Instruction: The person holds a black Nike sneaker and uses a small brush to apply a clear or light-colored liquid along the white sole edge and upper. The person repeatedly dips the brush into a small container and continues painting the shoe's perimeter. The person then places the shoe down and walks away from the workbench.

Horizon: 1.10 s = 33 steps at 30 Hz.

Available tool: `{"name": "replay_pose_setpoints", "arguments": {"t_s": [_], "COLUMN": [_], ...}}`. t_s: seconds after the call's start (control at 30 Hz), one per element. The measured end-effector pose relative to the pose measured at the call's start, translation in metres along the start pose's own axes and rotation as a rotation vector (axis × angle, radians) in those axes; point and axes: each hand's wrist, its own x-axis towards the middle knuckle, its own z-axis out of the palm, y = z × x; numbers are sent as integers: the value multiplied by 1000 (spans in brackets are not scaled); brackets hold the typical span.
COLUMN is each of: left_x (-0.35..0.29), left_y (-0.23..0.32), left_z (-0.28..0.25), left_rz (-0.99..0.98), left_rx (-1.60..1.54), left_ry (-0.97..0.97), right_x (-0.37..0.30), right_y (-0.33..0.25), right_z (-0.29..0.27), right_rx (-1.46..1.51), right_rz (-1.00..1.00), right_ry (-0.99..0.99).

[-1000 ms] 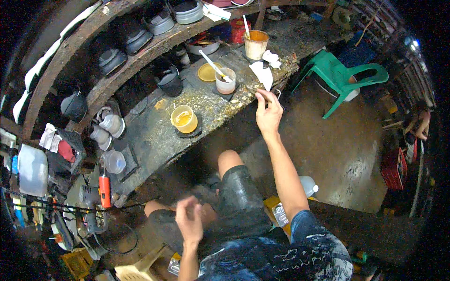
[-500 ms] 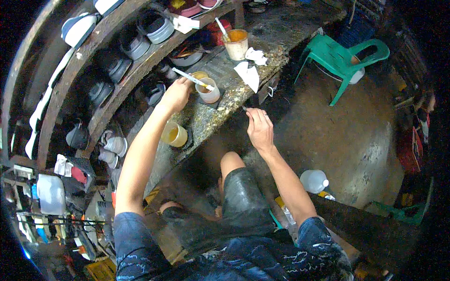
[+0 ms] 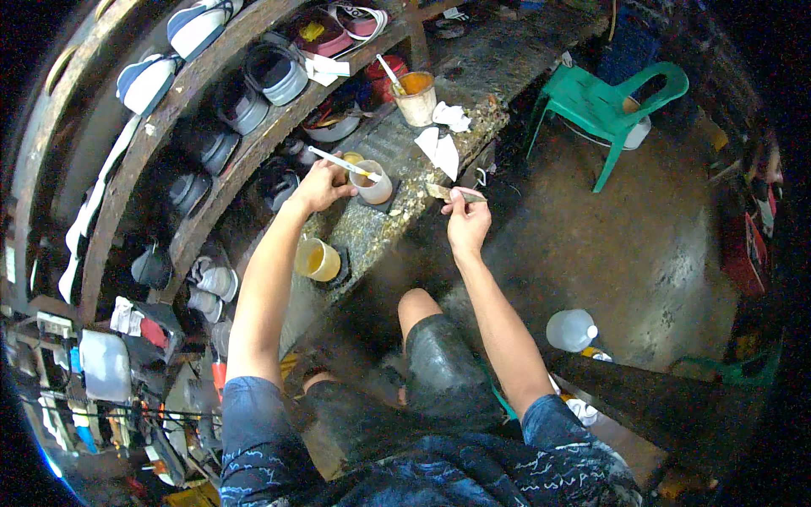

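My left hand (image 3: 319,188) is closed against the left side of a translucent plastic cup (image 3: 369,188), its thumb on the near side and its fingertips partly hidden. A brush with a white handle (image 3: 334,158) leans in that cup, which stands on a dark square on the grimy bench (image 3: 405,190). Just off the bench's front edge, my right hand (image 3: 469,226) pinches a short flat tool with a pale, broad end (image 3: 440,193). Its exact kind is unclear. Another cup with yellow liquid (image 3: 318,259) stands nearer me, below my left wrist.
Farther along the bench stand a tub of orange-brown stuff (image 3: 416,100) with a brush, crumpled white paper (image 3: 452,117) and a white sheet (image 3: 439,154). Shelves of shoes (image 3: 279,76) rise at left. A green plastic chair (image 3: 591,97) and a clear jug (image 3: 570,329) are at right.
My right hand has turned and come up slightly, so the flat tool now shows fully. My left thumb has come against the cup's side. The whole view has shifted a little.
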Motion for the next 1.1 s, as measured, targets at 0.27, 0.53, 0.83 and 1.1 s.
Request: {"name": "replay_pose_setpoints", "arguments": {"t_s": [0.27, 0.53, 0.83, 1.1], "left_x": [9, -29, -154, -215], "left_y": [-6, 38, 131, 146], "left_z": [0, -41, -109, -78], "left_rz": [-111, -332, -262, -284], "left_rx": [-140, 152, -207, -112], "left_ry": [-125, -21, 243, 316], "right_x": [-6, -21, -11, -15], "right_y": [-12, -30, -12, -1], "right_z": [-6, -15, 7, -40], "right_rx": [-200, -406, -612, -811], "right_rz": [-369, -655, -964, -1061], "right_ry": [53, -64, -175, -344]}}
